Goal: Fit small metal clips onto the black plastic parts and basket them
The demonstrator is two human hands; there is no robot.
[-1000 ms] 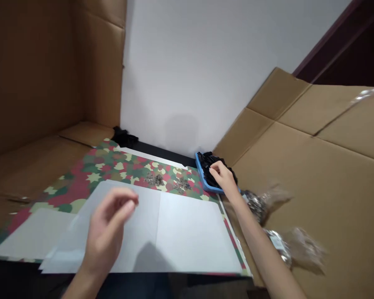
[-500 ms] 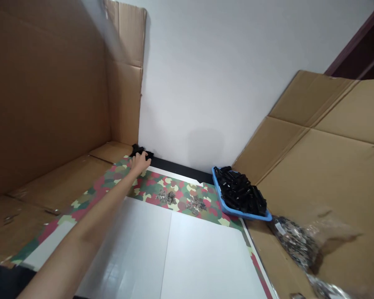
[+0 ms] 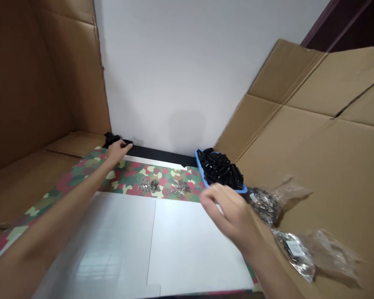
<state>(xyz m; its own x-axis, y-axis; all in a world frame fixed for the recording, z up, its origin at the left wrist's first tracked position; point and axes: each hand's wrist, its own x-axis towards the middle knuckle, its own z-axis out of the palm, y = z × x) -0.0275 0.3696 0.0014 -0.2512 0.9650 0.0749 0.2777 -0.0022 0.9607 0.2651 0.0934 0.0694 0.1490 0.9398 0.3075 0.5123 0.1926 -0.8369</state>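
Note:
My left hand [image 3: 116, 152] reaches to the far left end of the table and is closed on a small black piece [image 3: 128, 142]. Beside its fingers lies a dark heap of black pieces [image 3: 111, 138]; their kind is unclear. My right hand [image 3: 227, 207], slightly blurred, hovers over the right side, in front of a blue basket [image 3: 200, 166] piled with black plastic parts [image 3: 220, 167]. Its fingers are curled together, and whatever they may hold is hidden. Two small heaps of shiny metal bits, a left heap [image 3: 150, 185] and a right heap [image 3: 180, 188], lie between the hands.
White boards [image 3: 193, 245] cover the near part of a camouflage-patterned sheet [image 3: 132, 171]. A black strip [image 3: 162, 154] runs along the wall. Clear bags of metal parts, one farther bag [image 3: 264, 205] and one nearer bag [image 3: 296, 251], lie at right. Cardboard walls [image 3: 324, 145] flank both sides.
My right hand has come into view from the lower right. My left hand stays at the black heap. The whole view has shifted toward the right.

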